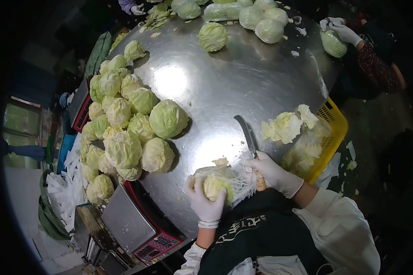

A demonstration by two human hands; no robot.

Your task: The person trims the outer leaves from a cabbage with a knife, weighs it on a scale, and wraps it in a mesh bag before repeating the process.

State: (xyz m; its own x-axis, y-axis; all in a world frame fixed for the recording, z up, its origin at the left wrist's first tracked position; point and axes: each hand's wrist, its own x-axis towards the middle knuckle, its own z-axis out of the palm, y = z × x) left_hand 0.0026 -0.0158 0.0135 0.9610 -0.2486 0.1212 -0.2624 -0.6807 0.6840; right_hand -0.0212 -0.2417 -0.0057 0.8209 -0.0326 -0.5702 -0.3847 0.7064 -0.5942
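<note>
Crowding the steel table [225, 87] at left, a heap of cabbages [124, 128] lies beside a scale [133, 224], with a yellow crate [332, 130] of leaves at right. Left hand [206, 201] grip closed around a netted cabbage [218, 183] at the near edge. Right hand [275, 174] grip closed on a knife [248, 135]; its long blade points away, tilted slightly left.

A small cabbage [214, 187] in a plastic bag [236, 181] is gripped by the gloved left hand [206, 204] at the near edge of the steel tabletop [225, 87]. A knife [250, 140] is held by the right hand [275, 175], just right of that cabbage. A cabbage pile [124, 128] is seen to its left.
</note>
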